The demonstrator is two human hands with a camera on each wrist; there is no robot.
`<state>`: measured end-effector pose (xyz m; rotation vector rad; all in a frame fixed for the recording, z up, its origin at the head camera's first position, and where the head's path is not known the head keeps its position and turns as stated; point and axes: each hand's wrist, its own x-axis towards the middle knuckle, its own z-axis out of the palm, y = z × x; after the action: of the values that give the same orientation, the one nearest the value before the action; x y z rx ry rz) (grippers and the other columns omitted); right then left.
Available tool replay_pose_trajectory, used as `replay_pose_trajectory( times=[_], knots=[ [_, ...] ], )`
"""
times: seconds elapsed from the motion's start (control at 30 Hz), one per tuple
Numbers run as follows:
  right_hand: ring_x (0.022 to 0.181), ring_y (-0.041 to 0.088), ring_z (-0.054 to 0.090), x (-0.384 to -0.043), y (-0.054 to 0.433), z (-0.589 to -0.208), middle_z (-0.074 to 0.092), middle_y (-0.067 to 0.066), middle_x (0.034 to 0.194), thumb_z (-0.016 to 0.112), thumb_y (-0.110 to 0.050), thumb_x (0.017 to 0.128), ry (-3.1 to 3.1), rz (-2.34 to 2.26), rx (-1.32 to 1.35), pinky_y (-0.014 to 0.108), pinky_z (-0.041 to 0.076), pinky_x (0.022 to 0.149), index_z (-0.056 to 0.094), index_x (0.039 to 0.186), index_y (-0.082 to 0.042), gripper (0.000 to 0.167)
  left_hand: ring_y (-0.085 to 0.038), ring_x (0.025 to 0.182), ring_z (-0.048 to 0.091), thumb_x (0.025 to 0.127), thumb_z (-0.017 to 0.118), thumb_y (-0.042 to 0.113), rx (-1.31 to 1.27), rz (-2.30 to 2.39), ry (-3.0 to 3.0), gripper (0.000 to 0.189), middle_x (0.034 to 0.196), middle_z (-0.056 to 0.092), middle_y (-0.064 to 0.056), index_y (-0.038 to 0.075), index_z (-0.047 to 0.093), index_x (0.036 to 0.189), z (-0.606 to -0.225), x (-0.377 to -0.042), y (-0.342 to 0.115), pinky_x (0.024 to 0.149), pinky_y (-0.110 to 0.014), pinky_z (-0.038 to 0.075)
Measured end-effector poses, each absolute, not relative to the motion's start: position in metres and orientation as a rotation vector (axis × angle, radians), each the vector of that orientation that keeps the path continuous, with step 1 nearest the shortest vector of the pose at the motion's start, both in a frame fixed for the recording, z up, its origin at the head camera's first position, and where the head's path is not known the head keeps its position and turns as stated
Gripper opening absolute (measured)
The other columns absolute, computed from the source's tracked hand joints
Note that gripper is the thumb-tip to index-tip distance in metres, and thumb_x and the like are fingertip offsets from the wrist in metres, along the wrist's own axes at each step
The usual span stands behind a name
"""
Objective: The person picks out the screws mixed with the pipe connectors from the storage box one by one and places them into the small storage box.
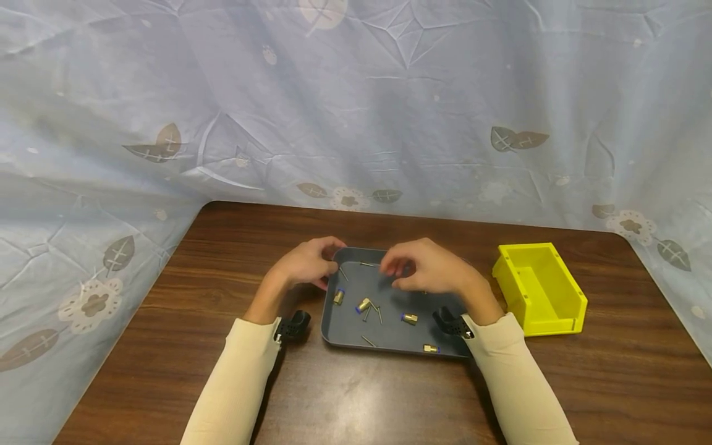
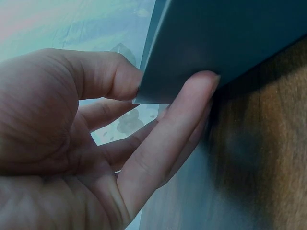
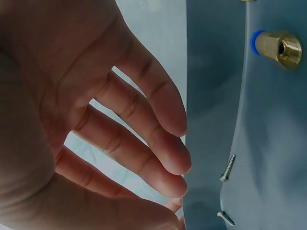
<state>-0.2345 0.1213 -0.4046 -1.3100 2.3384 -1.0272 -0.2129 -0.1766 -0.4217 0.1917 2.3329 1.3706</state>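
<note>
A shallow grey tray (image 1: 347,324) lies on the table, holding several loose screws (image 1: 380,315) and several brass push-fit fittings (image 1: 410,318) with blue collars. At the tray's far left corner, my left hand (image 1: 306,262) grips the rim; in the left wrist view the thumb (image 2: 117,79) is at the edge and a finger (image 2: 168,129) lies against the outer wall. Over the far side of the tray hovers my right hand (image 1: 431,266), its fingers relaxed and slightly bent, with nothing seen in them. In the right wrist view, two screws (image 3: 229,167) and a fitting (image 3: 277,48) lie beyond the fingertips.
A yellow open-front bin (image 1: 542,290) stands on the brown wooden table (image 1: 345,395), right of the tray and close to the right forearm. Behind the table hangs a pale patterned curtain (image 1: 356,123). Black camera mounts (image 1: 293,324) sit at both wrists.
</note>
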Motion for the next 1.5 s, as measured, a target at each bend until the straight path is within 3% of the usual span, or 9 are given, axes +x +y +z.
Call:
replay_pose_trajectory(
  times=[0.27,0.5,0.87,1.17,1.5],
  knots=[
    [0.099,0.024,0.072,-0.237,0.118,-0.411,0.078,0.011,0.110,0.083,0.001,0.091,2.236,-0.996,-1.293,0.047,0.065,0.088,0.078,0.118,-0.005,0.029,-0.035,0.097,0.076,0.101,0.058,-0.003,0.201,1.392,2.316,0.053,0.132,0.064,-0.029,-0.002,0.054,0.154,-0.426,-0.214,-0.175,0.075,-0.043,0.071],
    [0.099,0.018,0.072,-0.244,0.108,-0.412,0.078,0.007,0.108,0.082,0.001,0.091,2.104,-0.907,-1.283,0.041,0.064,0.092,0.079,0.115,-0.005,0.025,-0.037,0.101,0.076,0.100,0.058,-0.003,0.201,1.389,2.327,0.053,0.134,0.064,-0.030,-0.002,0.055,0.153,-0.425,-0.214,-0.175,0.075,-0.043,0.071],
    [0.082,0.007,0.065,-0.251,0.091,-0.425,0.071,-0.007,0.090,0.081,0.002,0.091,2.011,-0.767,-1.218,0.024,0.058,0.073,0.085,0.100,-0.011,0.017,-0.035,0.099,0.076,0.099,0.058,-0.002,0.205,1.399,2.323,0.054,0.133,0.065,-0.029,-0.002,0.055,0.153,-0.424,-0.214,-0.177,0.074,-0.044,0.071],
    [0.078,0.006,0.062,-0.250,0.085,-0.429,0.068,-0.010,0.084,0.082,0.003,0.090,2.048,-0.683,-1.193,0.021,0.054,0.070,0.086,0.094,-0.016,0.019,-0.037,0.103,0.076,0.100,0.058,-0.003,0.184,1.396,2.321,0.054,0.137,0.064,-0.030,-0.001,0.055,0.153,-0.425,-0.215,-0.176,0.076,-0.044,0.071],
    [0.077,0.005,0.062,-0.250,0.087,-0.427,0.066,-0.008,0.082,0.085,0.004,0.087,2.057,-0.685,-1.213,0.022,0.055,0.070,0.082,0.091,-0.011,0.016,-0.039,0.105,0.075,0.100,0.058,-0.003,0.190,1.393,2.326,0.053,0.138,0.064,-0.030,-0.001,0.055,0.153,-0.423,-0.214,-0.177,0.076,-0.045,0.071]
  ],
)
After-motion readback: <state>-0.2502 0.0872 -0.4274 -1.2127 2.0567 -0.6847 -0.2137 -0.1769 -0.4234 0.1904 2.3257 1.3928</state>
